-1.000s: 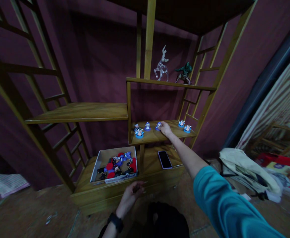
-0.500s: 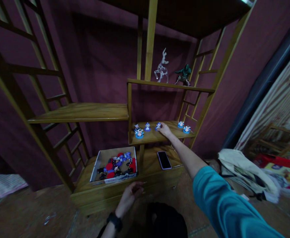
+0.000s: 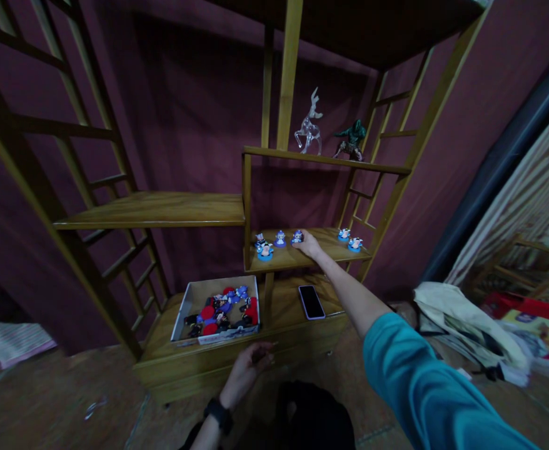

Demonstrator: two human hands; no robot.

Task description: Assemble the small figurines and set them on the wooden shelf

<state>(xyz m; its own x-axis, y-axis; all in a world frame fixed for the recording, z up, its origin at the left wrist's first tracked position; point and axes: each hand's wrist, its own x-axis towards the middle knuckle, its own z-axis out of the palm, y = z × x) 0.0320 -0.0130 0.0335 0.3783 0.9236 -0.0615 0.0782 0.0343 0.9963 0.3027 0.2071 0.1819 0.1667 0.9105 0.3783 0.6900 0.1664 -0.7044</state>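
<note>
My right hand (image 3: 308,244) reaches onto the small shelf (image 3: 312,257), its fingers closed around the right side of a purple-and-white figurine (image 3: 297,237). Just left of it stands a similar purple figurine (image 3: 280,238). Further left are a dark figurine (image 3: 260,240) and, in front of it, a pink-and-blue figurine (image 3: 265,252). Two more pink-and-blue figurines, one behind (image 3: 344,234) and one in front (image 3: 354,244), are at the shelf's right end. My left hand (image 3: 246,372) hangs before the cabinet with loosely bent fingers, apart and with nothing visible in them.
An open cardboard box (image 3: 185,312) of red, black and purple figurines sits on the cabinet base. Right of it lies a phone (image 3: 311,302). Above, a clear deer figure (image 3: 309,128) and a dark green figure (image 3: 351,140) stand on a ledge. A pale bag (image 3: 462,319) lies at right.
My right hand has shifted slightly left with the purple-and-white figurine, closing some of the gap to the similar one beside it. My left hand has stayed almost still.
</note>
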